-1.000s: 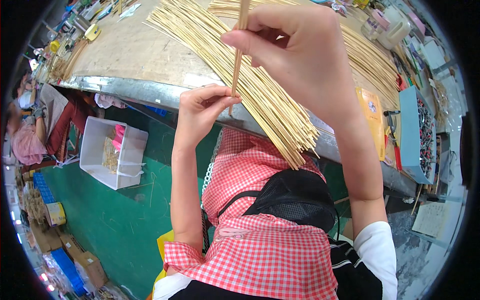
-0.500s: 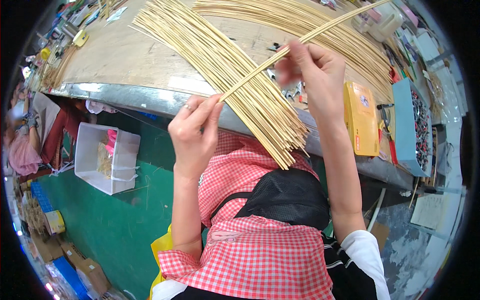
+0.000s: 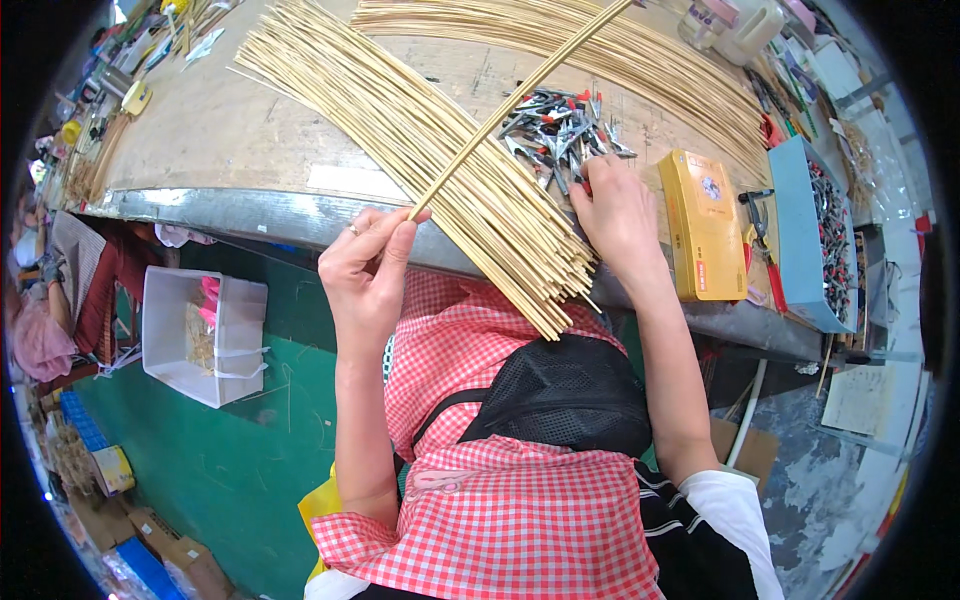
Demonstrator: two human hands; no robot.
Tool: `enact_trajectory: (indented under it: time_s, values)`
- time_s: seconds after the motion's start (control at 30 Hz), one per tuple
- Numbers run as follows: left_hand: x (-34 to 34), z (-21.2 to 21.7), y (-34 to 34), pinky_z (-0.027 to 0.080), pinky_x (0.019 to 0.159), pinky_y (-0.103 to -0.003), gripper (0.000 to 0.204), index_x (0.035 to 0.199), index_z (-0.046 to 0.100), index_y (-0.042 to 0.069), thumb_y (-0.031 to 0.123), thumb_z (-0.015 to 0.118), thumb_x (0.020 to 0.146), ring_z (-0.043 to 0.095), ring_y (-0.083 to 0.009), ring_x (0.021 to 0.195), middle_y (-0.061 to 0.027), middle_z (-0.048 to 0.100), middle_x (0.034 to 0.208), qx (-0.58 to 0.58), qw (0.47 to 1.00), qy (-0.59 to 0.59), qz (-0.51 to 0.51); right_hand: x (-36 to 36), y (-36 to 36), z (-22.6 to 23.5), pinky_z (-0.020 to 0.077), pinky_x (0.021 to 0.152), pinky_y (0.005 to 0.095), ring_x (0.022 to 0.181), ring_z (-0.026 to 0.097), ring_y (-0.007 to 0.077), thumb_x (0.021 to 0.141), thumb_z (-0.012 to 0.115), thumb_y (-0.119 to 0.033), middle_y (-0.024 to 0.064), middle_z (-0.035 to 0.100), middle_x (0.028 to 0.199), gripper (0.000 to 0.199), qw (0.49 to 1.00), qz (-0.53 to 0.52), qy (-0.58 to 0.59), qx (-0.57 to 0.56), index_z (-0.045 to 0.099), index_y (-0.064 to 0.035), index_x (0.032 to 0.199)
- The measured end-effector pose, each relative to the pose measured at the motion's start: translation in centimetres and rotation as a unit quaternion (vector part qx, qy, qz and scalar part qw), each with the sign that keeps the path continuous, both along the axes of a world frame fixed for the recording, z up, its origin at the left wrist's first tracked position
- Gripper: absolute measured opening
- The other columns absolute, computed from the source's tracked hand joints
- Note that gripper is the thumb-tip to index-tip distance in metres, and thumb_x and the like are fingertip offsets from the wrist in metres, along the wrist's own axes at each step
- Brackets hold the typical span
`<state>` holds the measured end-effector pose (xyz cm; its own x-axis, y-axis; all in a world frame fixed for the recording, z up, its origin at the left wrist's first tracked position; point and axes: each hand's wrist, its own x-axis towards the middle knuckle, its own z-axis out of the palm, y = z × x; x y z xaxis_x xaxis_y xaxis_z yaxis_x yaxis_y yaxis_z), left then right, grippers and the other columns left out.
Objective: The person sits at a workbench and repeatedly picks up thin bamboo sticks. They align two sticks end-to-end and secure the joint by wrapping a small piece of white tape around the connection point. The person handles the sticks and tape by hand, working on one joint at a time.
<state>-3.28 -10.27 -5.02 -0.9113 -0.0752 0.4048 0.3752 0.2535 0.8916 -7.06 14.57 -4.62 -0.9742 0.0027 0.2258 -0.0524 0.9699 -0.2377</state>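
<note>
so, left hand (image 3: 362,262) is pinching the lower end of a thin stick bundle (image 3: 505,110) between thumb and index finger, no gap there. bundle slants up and right, passing over the big stick stack (image 3: 425,145) on the counter (image 3: 250,150), far end near the top edge of view. right hand (image 3: 618,212) is down at the near edge of the clip pile (image 3: 562,125), fingers curled inward; can't tell if it has a clip gripped. yellow box (image 3: 703,232) sits just right of that hand, then a red-handled tool (image 3: 775,285) and the blue bin (image 3: 797,225).

vs half a second ago: right hand was up at the bundle's middle, now off it and lower. left pinch unchanged. clip pile now mostly uncovered.
</note>
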Motion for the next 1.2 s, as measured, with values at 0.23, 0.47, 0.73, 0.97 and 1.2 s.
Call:
enact_trajectory:
  time_s: [0.23,0.47,0.73,0.97,1.2]
  values:
    - [0.2,-0.3,1.1,0.033,0.055,-0.023,0.013,0.095,0.072,-0.001,0.004,0.063,0.086,0.044,-0.0077,0.064,-0.0017,0.057,0.068,0.043,0.997,-0.038,-0.054,0.1,1.6,-0.4,0.0490,0.068,0.0426,0.078,0.062,0.0372,0.084,0.061,-0.009,0.0218,0.063,0.090,0.016,0.995,-0.030,0.044,-0.086,0.062,0.0033,0.094]
    - [0.7,-0.5,2.0,0.027,0.055,-0.021,0.015,0.095,0.071,-0.004,0.006,0.063,0.088,0.039,-0.0061,0.066,0.0008,0.054,0.072,0.077,0.990,-0.057,-0.100,2.7,1.8,1.5,0.0506,0.067,0.0245,0.066,0.055,0.0096,0.092,0.046,0.005,0.0070,0.060,0.085,0.033,0.877,0.065,0.034,-0.475,0.058,0.0031,0.122]
    - [1.0,0.2,2.5,0.030,0.057,-0.021,0.014,0.092,0.071,-0.003,0.007,0.063,0.087,0.042,-0.0068,0.067,-0.0005,0.057,0.072,0.081,0.988,-0.061,-0.119,5.9,-2.8,4.5,0.0511,0.063,0.0228,0.075,0.061,0.0116,0.090,0.056,0.002,0.0112,0.058,0.102,0.026,0.745,0.162,-0.051,-0.646,0.056,0.0117,0.114]
    - [1.2,0.3,2.5,0.034,0.059,-0.021,0.013,0.093,0.072,-0.003,0.005,0.063,0.087,0.047,-0.0073,0.069,-0.0031,0.062,0.075,0.079,0.986,-0.055,-0.135,5.5,-2.6,3.9,0.0510,0.058,0.0209,0.068,0.062,0.0107,0.087,0.060,0.003,0.0136,0.062,0.102,0.024,0.754,0.162,-0.074,-0.632,0.062,0.0113,0.109]
    - [1.2,0.4,2.5,0.034,0.057,-0.021,0.013,0.095,0.072,-0.003,0.003,0.063,0.086,0.048,-0.0075,0.067,-0.0037,0.062,0.075,0.068,0.986,-0.063,-0.138,5.5,-2.7,3.2,0.0535,0.062,0.0215,0.072,0.064,0.0116,0.086,0.060,0.006,0.0117,0.065,0.093,0.026,0.736,0.147,-0.062,-0.658,0.064,0.0074,0.111]
